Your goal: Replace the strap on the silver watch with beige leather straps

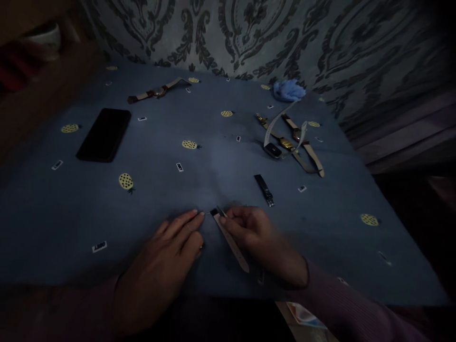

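My left hand (171, 259) rests on the blue tablecloth, fingers close together. A thin metal pin (208, 213) shows at its fingertips, pointing toward the dark end of a watch strap (233, 247). That strap lies pale side up and slanted, its rounded tip toward me. My right hand (251, 228) is closed in a pinch at the strap's upper part. A small dark, shiny piece (220, 210) sticks out beside the thumb; its kind is unclear. Beyond the right hand lies a short black strap with a buckle (264, 190).
Back right are a smartwatch with a pale band (273, 150), a gold watch (286, 144), a brown-strapped watch (297, 134) and a blue crumpled bundle (289, 90). A black phone (104, 135) lies left, another watch (158, 91) behind it. A patterned wall (210, 33) borders the table.
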The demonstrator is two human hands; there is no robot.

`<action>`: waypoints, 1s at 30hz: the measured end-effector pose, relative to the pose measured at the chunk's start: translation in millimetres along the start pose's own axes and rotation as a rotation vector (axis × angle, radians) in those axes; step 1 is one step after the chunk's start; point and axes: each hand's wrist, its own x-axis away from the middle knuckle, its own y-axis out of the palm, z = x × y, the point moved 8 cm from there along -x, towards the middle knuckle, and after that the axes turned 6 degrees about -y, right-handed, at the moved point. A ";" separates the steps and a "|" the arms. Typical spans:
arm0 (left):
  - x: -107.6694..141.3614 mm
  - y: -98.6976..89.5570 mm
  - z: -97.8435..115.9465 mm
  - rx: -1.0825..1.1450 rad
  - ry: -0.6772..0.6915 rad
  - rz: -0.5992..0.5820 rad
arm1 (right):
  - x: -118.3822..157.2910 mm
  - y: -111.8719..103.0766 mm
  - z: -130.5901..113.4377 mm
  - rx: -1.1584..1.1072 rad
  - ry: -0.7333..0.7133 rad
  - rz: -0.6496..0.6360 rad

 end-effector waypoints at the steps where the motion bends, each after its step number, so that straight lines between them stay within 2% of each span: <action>1: -1.0 -0.2 0.8 -0.005 0.001 -0.001 | -0.1 0.2 0.2 -0.006 0.002 0.000; 6: -3.2 2.7 3.4 -0.023 -0.007 -0.008 | -0.6 0.3 1.6 -0.017 0.006 0.005; 13: -1.4 4.9 5.0 -0.059 -0.005 0.008 | 0.9 0.4 3.3 -0.049 0.031 -0.054; 19: 0.8 2.9 9.8 -0.106 0.037 0.047 | -0.6 -2.4 5.3 -0.056 0.022 -0.038; 30: 1.2 3.4 10.7 -0.152 0.032 0.044 | -0.7 -2.3 4.2 -0.056 0.050 -0.043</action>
